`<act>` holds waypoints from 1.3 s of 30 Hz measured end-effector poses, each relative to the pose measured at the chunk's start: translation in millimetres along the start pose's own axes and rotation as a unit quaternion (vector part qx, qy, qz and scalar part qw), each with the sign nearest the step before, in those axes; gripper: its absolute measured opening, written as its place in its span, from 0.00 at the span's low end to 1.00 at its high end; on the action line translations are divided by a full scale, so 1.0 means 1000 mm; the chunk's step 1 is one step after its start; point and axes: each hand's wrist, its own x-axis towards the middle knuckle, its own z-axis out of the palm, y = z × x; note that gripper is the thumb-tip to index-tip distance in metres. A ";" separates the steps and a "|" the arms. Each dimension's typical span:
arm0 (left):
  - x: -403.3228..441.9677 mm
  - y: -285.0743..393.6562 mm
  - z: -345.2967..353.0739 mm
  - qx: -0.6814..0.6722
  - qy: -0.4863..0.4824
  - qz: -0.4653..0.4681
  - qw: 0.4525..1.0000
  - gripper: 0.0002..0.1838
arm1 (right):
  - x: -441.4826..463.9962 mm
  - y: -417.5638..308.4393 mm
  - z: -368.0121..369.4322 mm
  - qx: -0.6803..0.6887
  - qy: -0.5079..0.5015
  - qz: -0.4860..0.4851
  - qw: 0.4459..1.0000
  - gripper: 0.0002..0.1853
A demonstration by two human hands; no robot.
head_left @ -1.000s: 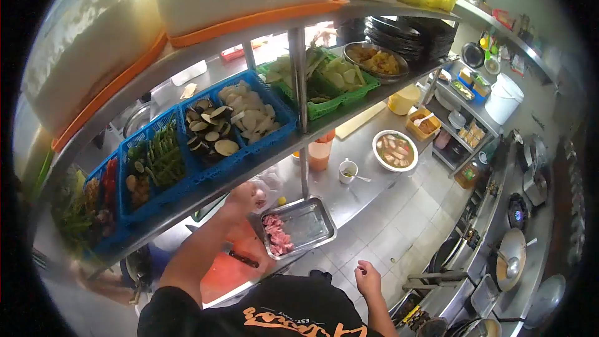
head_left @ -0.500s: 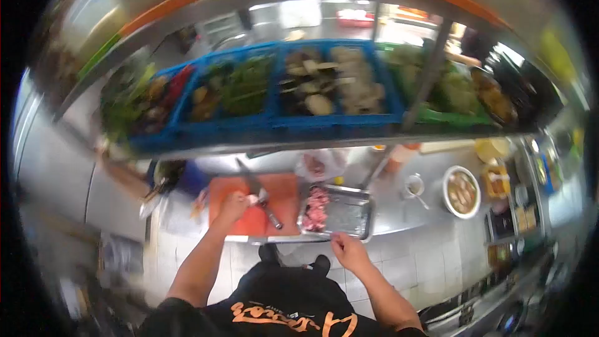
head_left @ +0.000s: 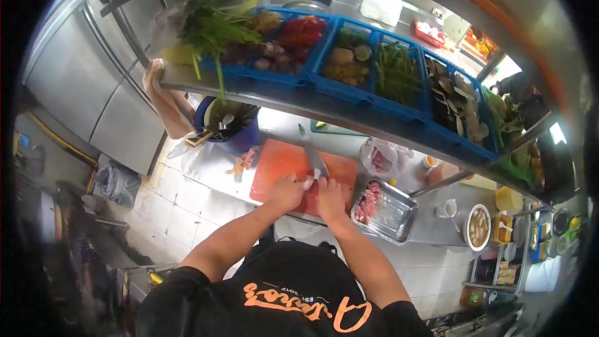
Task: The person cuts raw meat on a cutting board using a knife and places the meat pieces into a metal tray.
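Note:
An orange cutting board (head_left: pixel 272 165) lies on the steel counter. My left hand (head_left: pixel 286 193) is over its lower middle, fingers closed on a small pale pink piece of meat (head_left: pixel 306 182). Close beside it, my right hand (head_left: pixel 331 198) is closed over the knife's handle end, fingertips near the meat; what it grips is hidden. The knife (head_left: pixel 312 151) lies across the board, its blade pointing away past the far edge. To the right, a metal tray (head_left: pixel 399 215) has cut pink meat (head_left: pixel 369 203) along its left side.
Behind the board stand a plastic bag of meat (head_left: pixel 379 159) and a blue bucket (head_left: pixel 240 140) with utensils. Meat scraps (head_left: pixel 243 161) lie left. Blue vegetable crates (head_left: pixel 399 109) fill the overhead shelf (head_left: pixel 281 101). Another person's arm (head_left: pixel 168 103) is at the left. A white bowl (head_left: pixel 477 228) stands right.
My right hand has moved from the tray's near edge to the board, beside my left hand. The knife's handle is now covered by it. The view has swung left.

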 end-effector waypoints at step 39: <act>-0.006 -0.045 -0.017 -0.603 0.019 -0.185 0.776 0.13 | -0.074 -0.019 -0.050 0.113 -0.109 0.098 0.983 0.18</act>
